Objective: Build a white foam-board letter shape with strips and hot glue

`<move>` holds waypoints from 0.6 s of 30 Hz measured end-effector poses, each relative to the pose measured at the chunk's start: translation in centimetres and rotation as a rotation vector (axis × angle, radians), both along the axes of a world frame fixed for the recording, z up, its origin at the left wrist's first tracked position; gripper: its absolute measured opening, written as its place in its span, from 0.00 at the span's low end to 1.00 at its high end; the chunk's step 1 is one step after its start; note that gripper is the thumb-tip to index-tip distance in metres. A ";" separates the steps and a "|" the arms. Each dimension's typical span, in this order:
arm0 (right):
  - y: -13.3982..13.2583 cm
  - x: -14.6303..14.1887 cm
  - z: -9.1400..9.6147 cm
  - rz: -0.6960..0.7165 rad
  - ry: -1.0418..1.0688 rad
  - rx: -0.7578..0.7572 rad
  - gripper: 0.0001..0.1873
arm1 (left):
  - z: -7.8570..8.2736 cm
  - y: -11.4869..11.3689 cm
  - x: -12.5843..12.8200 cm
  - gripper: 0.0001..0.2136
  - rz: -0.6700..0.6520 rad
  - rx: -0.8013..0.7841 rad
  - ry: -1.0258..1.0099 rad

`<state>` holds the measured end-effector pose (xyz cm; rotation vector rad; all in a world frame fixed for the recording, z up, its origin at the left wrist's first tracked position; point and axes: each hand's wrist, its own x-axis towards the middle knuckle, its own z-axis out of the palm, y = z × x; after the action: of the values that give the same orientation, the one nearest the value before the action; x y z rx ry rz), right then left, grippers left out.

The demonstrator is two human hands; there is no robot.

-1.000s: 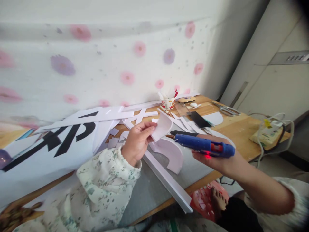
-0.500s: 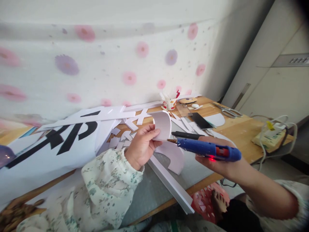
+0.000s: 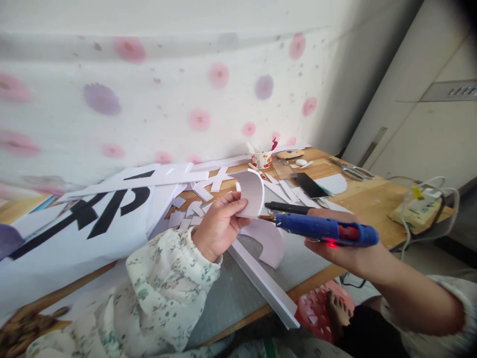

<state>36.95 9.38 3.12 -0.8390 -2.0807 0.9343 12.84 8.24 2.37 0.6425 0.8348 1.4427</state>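
Table (image 3: 367,201) cluttered. Curved piece (image 3: 252,193), pinched in left hand (image 3: 219,223), just turned; glue gun (image 3: 316,226) gripped in right hand (image 3: 348,256), nozzle (image 3: 267,218) at lower corner, likely being glued.

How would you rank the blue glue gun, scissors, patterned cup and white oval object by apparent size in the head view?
1. Blue glue gun (nearest, so size may be exaggerated)
2. Scissors
3. Patterned cup
4. White oval object

Left fingers (image 3: 228,197) partly hidden behind curved piece (image 3: 254,195) — purple object (image 3: 9,242) cropped
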 end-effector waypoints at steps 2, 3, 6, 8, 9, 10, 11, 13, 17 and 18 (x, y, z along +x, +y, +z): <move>0.0 0.0 0.0 0.001 -0.006 -0.002 0.11 | 0.0 0.0 0.0 0.08 -0.001 -0.001 0.003; 0.1 0.0 -0.1 0.005 -0.010 0.002 0.11 | 0.0 0.0 0.0 0.08 -0.002 -0.001 0.006; 0.0 0.1 -0.2 -0.001 -0.014 0.017 0.11 | -0.1 0.0 0.0 0.08 -0.011 0.003 0.013; 0.0 0.1 -0.3 -0.015 -0.005 0.019 0.12 | -0.2 0.0 0.0 0.08 -0.027 0.010 0.012; 0.0 0.2 -0.3 -0.025 0.005 0.024 0.11 | -0.2 0.0 0.0 0.08 -0.036 0.014 0.009; 0.0 0.2 -0.4 -0.032 0.009 0.034 0.11 | -0.2 0.0 -0.1 0.09 -0.045 0.020 0.005; 0.1 0.3 -0.4 -0.038 0.009 0.053 0.10 | -0.3 0.0 -0.1 0.09 -0.053 0.025 0.001; 0.3 0.5 -0.6 -0.047 -0.003 0.110 0.08 | -0.3 0.0 -0.1 0.08 -0.067 0.034 -0.004; 0.7 0.9 -0.8 -0.057 0.020 0.197 0.05 | -0.3 0.0 -0.1 0.07 -0.088 0.029 -0.004; 0.7 1.0 -0.9 -0.069 0.028 0.200 0.05 | -0.4 0.0 -0.1 0.07 -0.088 0.023 -0.003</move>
<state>37.95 10.13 2.25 -0.7824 -2.0671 0.6839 12.77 8.24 2.00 0.6864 0.7792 1.3752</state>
